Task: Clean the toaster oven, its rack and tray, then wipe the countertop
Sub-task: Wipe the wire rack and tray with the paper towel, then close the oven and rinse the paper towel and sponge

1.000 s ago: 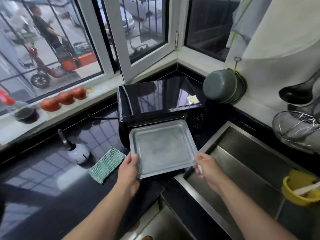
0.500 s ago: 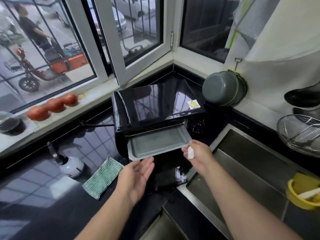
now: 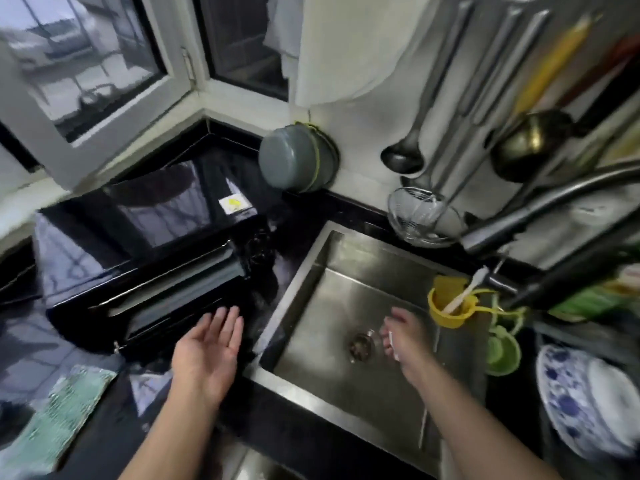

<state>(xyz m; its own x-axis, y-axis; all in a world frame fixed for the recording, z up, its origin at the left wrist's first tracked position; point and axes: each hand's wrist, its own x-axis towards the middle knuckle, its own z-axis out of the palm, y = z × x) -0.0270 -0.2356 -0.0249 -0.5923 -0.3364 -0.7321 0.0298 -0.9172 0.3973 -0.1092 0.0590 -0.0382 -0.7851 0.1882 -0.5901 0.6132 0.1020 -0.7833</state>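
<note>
Toaster oven (image 3: 145,244): black, glossy, on the dark countertop (image 3: 31,344) in the window corner, just left of the sink. Door down and open toward the person.

Tray (image 3: 183,289): grey metal, seated inside the oven cavity, front lip showing at the mouth. Its long axis runs left to right along the opening. The rack cannot be made out.

Left hand (image 3: 207,348): palm up, fingers straight and spread, holding nothing; it hovers just in front of the open door, with the tray directly beyond the fingertips. This is the nearer hand, so closing the door or drawing the tray likely falls to it.

Right hand (image 3: 403,336): over the sink (image 3: 346,386) basin near the drain, well apart from the oven, fingers curled round a small white object too blurred to name.

Green cloth (image 3: 59,414): lying flat on the countertop, left of the left forearm.

Surroundings: grey pot (image 3: 294,161) hung against the wall, wire strainer (image 3: 422,216), faucet (image 3: 540,206), yellow cup (image 3: 450,306) with a utensil, blue-patterned plate (image 3: 585,400).
</note>
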